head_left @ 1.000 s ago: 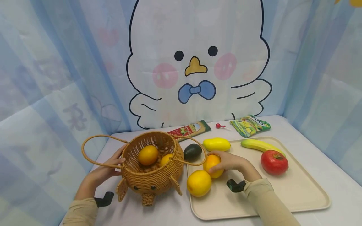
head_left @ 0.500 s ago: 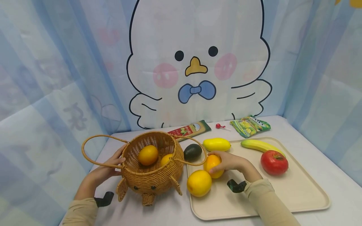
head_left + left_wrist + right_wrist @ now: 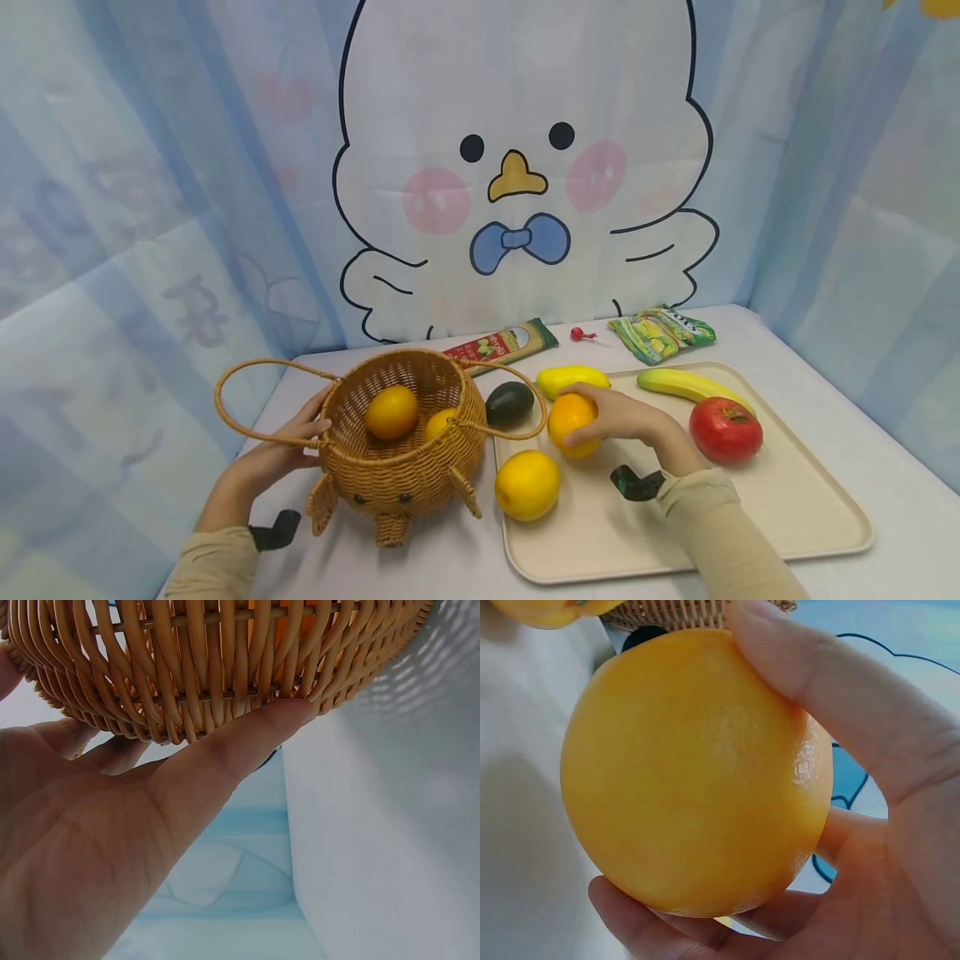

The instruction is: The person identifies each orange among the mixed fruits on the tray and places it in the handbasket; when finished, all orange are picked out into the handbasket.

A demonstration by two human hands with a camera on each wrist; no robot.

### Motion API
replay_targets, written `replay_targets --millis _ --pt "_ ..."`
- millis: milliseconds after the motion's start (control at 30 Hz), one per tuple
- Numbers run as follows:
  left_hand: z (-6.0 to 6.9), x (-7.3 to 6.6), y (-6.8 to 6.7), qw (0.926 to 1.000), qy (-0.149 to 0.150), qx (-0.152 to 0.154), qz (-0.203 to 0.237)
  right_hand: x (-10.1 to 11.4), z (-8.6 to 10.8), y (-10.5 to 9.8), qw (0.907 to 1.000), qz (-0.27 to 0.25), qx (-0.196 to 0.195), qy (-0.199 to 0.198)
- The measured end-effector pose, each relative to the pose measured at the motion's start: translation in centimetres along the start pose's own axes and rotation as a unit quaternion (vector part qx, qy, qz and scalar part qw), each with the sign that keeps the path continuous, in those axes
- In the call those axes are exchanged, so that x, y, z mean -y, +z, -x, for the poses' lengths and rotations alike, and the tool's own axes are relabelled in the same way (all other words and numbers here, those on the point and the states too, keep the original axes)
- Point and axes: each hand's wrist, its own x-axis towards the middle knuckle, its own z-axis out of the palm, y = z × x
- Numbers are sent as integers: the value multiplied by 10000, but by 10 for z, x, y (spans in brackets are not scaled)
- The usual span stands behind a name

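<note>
Dark-green avocado (image 3: 510, 406) lies between basket (image 3: 408, 483), touched by parted left fingers (image 3: 225, 754), and orange (image 3: 566, 417), clamped in right fingers (image 3: 626, 915).

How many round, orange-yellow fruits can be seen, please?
4: one fruit in the right hand, another fruit on the tray, two fruits inside the basket, which may hide more.

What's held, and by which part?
The right hand grips a round orange fruit by opposite sides; the left hand touches a brown wicker basket on its outside.

Blue-white curtains (image 3: 150, 167) on three sides; cartoon bird (image 3: 517, 75) at back; white table (image 3: 442, 562).
</note>
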Motion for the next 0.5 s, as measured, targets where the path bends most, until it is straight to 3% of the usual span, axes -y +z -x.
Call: replay_targets --millis 500 --pt "0 0 1 10000 -27 -32 -2 10 3 -18 9984 150 -419 -353"
